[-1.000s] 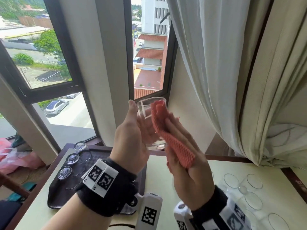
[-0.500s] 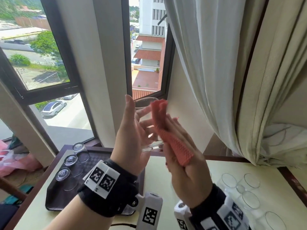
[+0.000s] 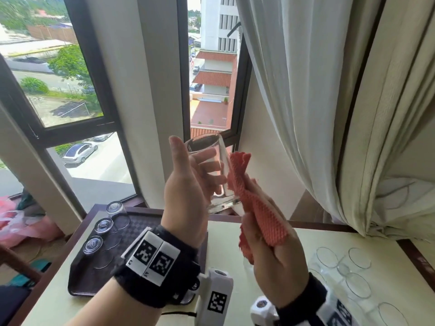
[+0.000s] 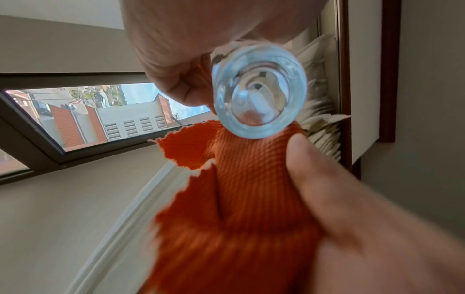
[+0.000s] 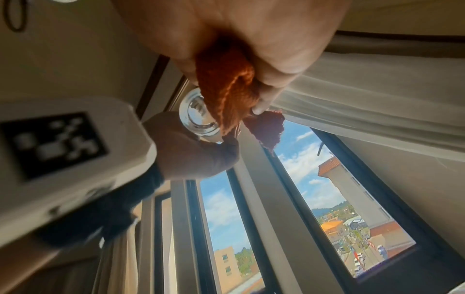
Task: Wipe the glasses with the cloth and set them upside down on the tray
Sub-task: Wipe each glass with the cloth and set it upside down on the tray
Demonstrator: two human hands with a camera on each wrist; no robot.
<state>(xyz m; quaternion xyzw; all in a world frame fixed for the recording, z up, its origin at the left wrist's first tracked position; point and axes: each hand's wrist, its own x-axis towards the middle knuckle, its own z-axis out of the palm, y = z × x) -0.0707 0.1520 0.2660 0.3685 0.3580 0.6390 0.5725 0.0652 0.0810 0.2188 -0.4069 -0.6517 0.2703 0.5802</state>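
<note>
Head view: glass in left hand, cloth against it.

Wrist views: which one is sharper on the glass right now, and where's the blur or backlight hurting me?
Left wrist view: glass base fairly sharp, right hand and lower cloth smeared by blur. Right wrist view: backlit by the bright window, palm dark, left wrist camera housing blurred, glass small. Head view: sharp, wide-angle bending at edges.

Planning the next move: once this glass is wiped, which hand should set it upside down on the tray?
Probably the left hand: it already grips the glass, and the tray lies on its side. The right hand is holding the cloth.
</note>
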